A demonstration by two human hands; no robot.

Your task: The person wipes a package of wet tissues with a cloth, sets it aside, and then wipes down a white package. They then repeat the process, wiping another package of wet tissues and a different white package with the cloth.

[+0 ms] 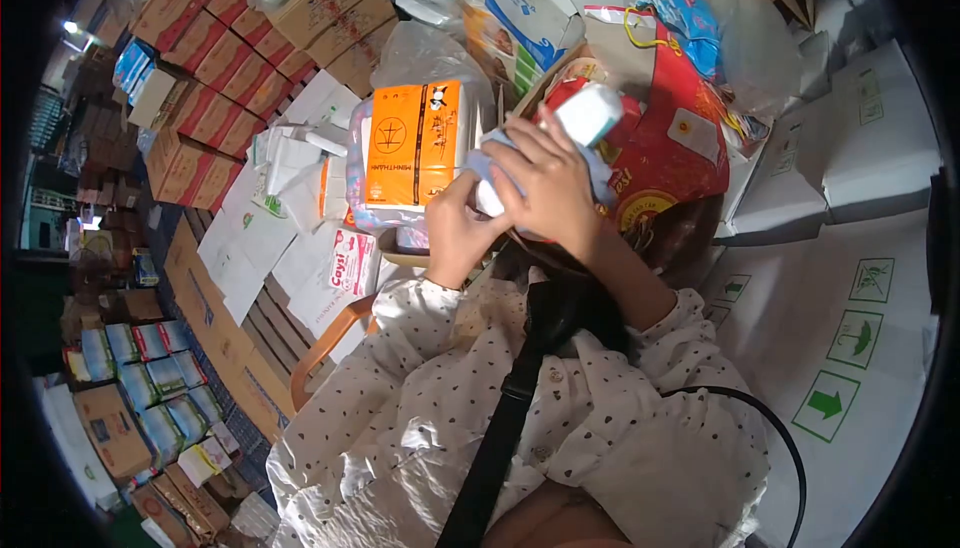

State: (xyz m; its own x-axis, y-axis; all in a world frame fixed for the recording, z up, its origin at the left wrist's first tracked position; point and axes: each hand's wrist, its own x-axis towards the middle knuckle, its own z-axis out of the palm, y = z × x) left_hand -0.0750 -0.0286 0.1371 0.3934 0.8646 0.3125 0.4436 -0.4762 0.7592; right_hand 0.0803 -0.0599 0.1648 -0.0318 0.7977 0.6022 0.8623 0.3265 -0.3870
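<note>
In the head view a white bottle-like container (588, 115) with a teal edge tilts up to the right, its far end blurred. A blue-grey cloth (600, 176) is bunched around its middle. My right hand (548, 186) is closed over the cloth, pressing it against the container. My left hand (456, 233) grips the container's near white end, fingers curled. Most of the container's body is hidden under my fingers and the cloth. Just left of my hands sits an orange pack (415, 145) on top of plastic-wrapped goods.
A red bag (680, 138) stands beyond my right hand, beside an open carton (520, 23). White cartons (840, 338) line the right side. Stacked brown boxes (215, 38) rise at the far left. A pink-and-white packet (354, 261) lies near my left wrist.
</note>
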